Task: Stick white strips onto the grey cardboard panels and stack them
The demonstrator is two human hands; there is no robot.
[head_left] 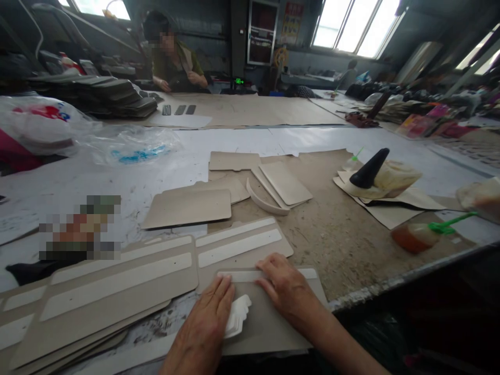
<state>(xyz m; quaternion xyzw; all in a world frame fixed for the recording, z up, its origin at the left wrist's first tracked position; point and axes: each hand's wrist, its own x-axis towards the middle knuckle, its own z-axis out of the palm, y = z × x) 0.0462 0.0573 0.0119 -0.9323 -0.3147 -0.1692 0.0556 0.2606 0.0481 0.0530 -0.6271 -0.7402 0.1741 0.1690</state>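
Observation:
A beige panel (pixel 269 317) with rounded corners lies at the table's front edge, a white strip (pixel 244 276) running along its far side. My left hand (pixel 205 325) rests its fingertips on the left part of that strip. Under the same palm it keeps a bundle of loose white strips (pixel 239 315), whose ends fan out to the right and trail to the lower left. Thumb and bent fingers of my right hand (pixel 287 286) close on the strip further along, touching the panel. Beyond my hands lies another panel (pixel 242 252) bearing two white strips.
Stacked panels with strips (pixel 117 291) lie left; plain beige panels (pixel 191 205) and a curved strip (pixel 265 200) lie ahead. An amber bottle with green nozzle (pixel 416 237) and a black cone-shaped object (pixel 369 169) are at right. Another person (pixel 175 62) works across the table.

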